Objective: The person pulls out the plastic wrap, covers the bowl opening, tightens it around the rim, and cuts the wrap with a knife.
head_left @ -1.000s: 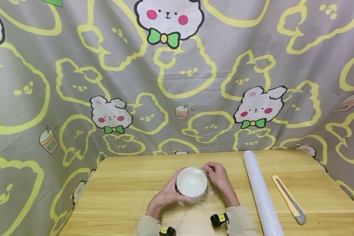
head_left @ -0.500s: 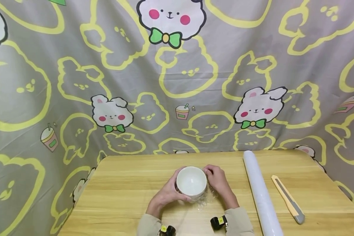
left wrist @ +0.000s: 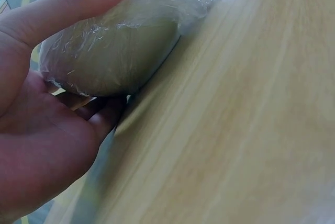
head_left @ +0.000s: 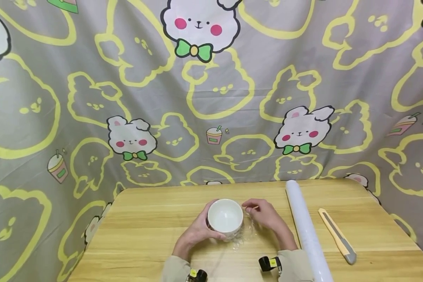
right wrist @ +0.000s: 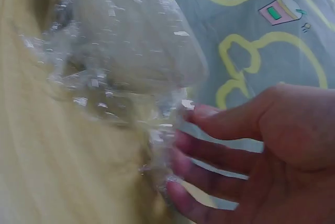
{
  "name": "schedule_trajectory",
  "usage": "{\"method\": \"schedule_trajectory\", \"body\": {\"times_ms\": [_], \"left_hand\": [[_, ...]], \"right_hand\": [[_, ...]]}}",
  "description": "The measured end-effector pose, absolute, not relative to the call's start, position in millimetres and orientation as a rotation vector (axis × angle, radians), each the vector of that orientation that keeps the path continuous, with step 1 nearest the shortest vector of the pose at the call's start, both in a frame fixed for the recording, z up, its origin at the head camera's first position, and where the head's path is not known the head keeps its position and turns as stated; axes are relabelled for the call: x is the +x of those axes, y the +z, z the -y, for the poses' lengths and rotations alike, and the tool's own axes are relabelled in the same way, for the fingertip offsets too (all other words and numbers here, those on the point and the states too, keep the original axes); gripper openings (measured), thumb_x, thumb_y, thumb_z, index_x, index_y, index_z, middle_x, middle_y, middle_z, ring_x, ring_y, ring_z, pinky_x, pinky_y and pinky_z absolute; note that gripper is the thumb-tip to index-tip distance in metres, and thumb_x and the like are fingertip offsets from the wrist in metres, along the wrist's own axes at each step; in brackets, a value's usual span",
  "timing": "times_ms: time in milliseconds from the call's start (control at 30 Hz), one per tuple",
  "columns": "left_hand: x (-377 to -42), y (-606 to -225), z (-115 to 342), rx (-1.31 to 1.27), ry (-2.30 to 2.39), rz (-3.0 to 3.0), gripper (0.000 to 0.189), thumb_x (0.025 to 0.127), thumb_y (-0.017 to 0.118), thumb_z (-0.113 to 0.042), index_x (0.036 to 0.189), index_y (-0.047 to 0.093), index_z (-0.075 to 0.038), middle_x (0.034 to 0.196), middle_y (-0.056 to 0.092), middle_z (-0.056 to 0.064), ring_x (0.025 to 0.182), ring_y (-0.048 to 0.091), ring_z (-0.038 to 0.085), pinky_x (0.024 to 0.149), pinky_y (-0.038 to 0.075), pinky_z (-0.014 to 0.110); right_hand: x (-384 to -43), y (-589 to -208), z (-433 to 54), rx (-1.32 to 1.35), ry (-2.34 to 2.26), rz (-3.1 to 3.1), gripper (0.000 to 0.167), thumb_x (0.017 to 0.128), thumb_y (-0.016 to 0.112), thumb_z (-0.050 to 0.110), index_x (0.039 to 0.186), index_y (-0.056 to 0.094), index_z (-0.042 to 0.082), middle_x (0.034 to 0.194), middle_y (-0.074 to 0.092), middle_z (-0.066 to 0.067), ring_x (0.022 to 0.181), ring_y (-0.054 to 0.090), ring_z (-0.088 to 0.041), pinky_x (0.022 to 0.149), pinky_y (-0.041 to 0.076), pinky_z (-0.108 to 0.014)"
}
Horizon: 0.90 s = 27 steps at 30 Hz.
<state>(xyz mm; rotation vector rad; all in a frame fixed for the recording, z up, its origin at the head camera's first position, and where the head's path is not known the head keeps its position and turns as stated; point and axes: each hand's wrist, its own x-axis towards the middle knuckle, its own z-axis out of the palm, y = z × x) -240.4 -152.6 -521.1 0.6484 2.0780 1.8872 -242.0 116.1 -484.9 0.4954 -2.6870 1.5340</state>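
A white bowl (head_left: 225,215) stands on the wooden table with clear plastic wrap (left wrist: 136,25) clinging round its outside. My left hand (head_left: 199,229) grips the bowl from the left, thumb on the near side and fingers round behind it. Just right of the rim is my right hand (head_left: 266,215). Its thumb and fingers pinch the loose edge of the wrap, which runs from the bowl to the fingertips in the right wrist view. Crumpled film (right wrist: 99,90) bunches low on the bowl's side and spreads over the table.
A long pale roll (head_left: 308,231) lies right of my right forearm. Beyond it rests a yellow and grey utility knife (head_left: 337,235). A curtain (head_left: 176,94) with cartoon rabbits hangs behind the wooden table (head_left: 137,231).
My right hand has moved a little away from the bowl's rim, to the right, with the film edge. The left hand keeps its hold on the bowl. The head view has shifted slightly.
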Motion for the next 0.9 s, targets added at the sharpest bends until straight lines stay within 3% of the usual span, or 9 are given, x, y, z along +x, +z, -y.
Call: {"method": "schedule_trajectory", "body": {"times_ms": [133,233,333,467,533,667,767,900], "left_hand": [[-242,-525,151,0.63,1.89,-2.067,0.12,0.062,0.09,0.011,0.161,0.025,-0.008,0.153,0.043,0.016,0.136,0.045,0.033,0.117,0.031,0.052],[-241,-526,152,0.622,1.894,-2.074,0.12,0.062,0.09,0.011,0.161,0.024,-0.007,0.153,0.043,0.017,0.136,0.045,0.034,0.117,0.031,0.052],[-241,-526,152,0.622,1.896,-2.079,0.12,0.062,0.09,0.011,0.161,0.023,-0.006,0.153,0.043,0.017,0.135,0.046,0.034,0.117,0.032,0.052],[-241,-527,151,0.631,1.895,-2.083,0.119,0.063,0.09,0.01,0.161,0.024,-0.007,0.153,0.042,0.019,0.135,0.047,0.035,0.115,0.034,0.05],[-241,-527,151,0.63,1.894,-2.089,0.119,0.064,0.09,0.009,0.161,0.024,-0.007,0.153,0.042,0.019,0.135,0.047,0.036,0.115,0.036,0.048],[-241,-526,152,0.613,1.921,-2.093,0.117,0.063,0.09,0.011,0.16,0.026,-0.007,0.152,0.041,0.021,0.135,0.047,0.038,0.113,0.038,0.044],[-241,-526,152,0.599,1.927,-2.1,0.117,0.063,0.09,0.012,0.159,0.027,-0.007,0.151,0.042,0.021,0.134,0.047,0.037,0.113,0.038,0.042],[-241,-526,151,0.592,1.902,-2.125,0.117,0.063,0.091,0.01,0.16,0.027,-0.009,0.15,0.044,0.019,0.134,0.048,0.034,0.114,0.035,0.045]], "right_hand": [[-240,-494,-113,0.639,1.782,2.71,0.023,0.096,0.06,-0.003,0.115,0.065,-0.014,0.097,0.072,-0.016,0.078,0.063,-0.019,0.064,0.051,-0.026],[-238,-494,-107,0.587,1.953,2.698,0.025,0.095,0.053,-0.006,0.116,0.06,-0.019,0.086,0.068,-0.011,0.065,0.053,-0.014,0.054,0.044,-0.021],[-234,-489,-104,0.498,1.967,2.713,0.026,0.096,0.052,-0.007,0.117,0.059,-0.019,0.089,0.069,-0.013,0.068,0.055,-0.015,0.058,0.048,-0.024],[-230,-477,-112,0.336,1.889,2.694,0.022,0.098,0.058,-0.004,0.115,0.063,-0.016,0.098,0.069,-0.02,0.08,0.063,-0.023,0.067,0.058,-0.038],[-227,-471,-119,0.292,1.876,2.709,0.015,0.097,0.06,-0.003,0.108,0.064,-0.013,0.091,0.068,-0.02,0.074,0.063,-0.024,0.063,0.058,-0.039],[-224,-467,-127,0.425,1.951,2.792,0.009,0.094,0.066,-0.002,0.097,0.066,-0.011,0.078,0.069,-0.018,0.066,0.066,-0.025,0.059,0.058,-0.037],[-225,-474,-124,0.545,2.083,2.801,0.013,0.091,0.069,-0.004,0.099,0.068,-0.014,0.084,0.073,-0.018,0.074,0.072,-0.026,0.066,0.062,-0.039],[-226,-484,-116,0.516,2.267,2.759,0.016,0.09,0.066,-0.008,0.103,0.068,-0.017,0.091,0.074,-0.022,0.084,0.074,-0.028,0.076,0.063,-0.04]]}}
